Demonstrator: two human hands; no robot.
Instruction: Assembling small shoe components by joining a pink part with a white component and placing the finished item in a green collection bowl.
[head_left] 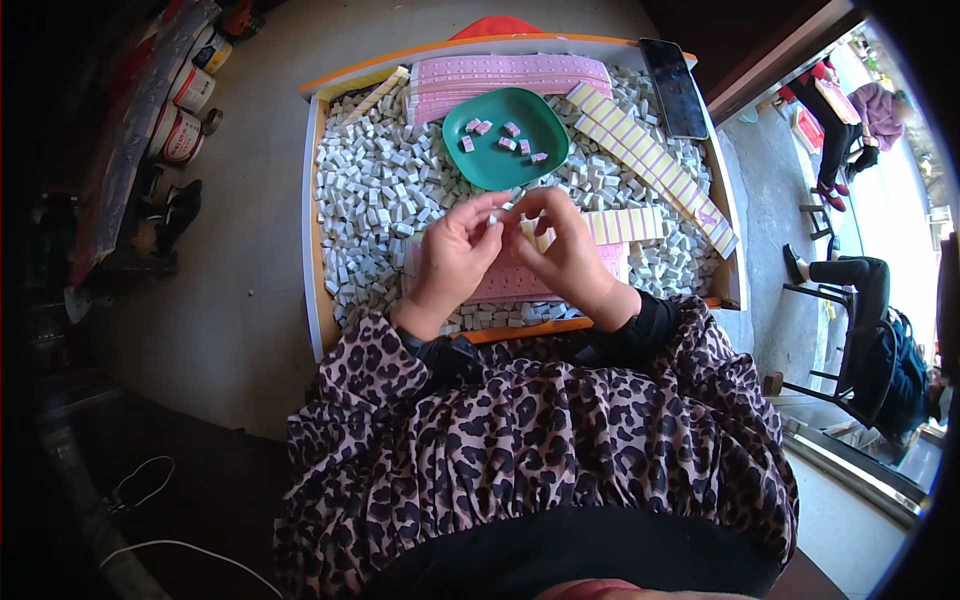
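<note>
Over a shallow drawer-like tray [311, 230] filled with small pale grey blocks [370, 200], both my hands meet near the middle. My left hand [455, 255] is closed, pinching a small white block [492, 220] between thumb and fingertips. Close beside it, my right hand [568, 255] has its thumb and fingers drawn together; what they hold is too small to make out. A pink sheet [515, 283] lies below the hands, and a yellow-and-white striped strip [630, 226] extends past the right hand. Just beyond stands a green plate [505, 172] with several pink-marked blocks [508, 144].
Pink sheets [510, 75] lie along the tray's far side. More striped strips [660, 165] cross its right part, and a black phone [673, 88] rests at the far right corner. Tubs [185, 135] stand at left. People sit at right, one on a chair [850, 350].
</note>
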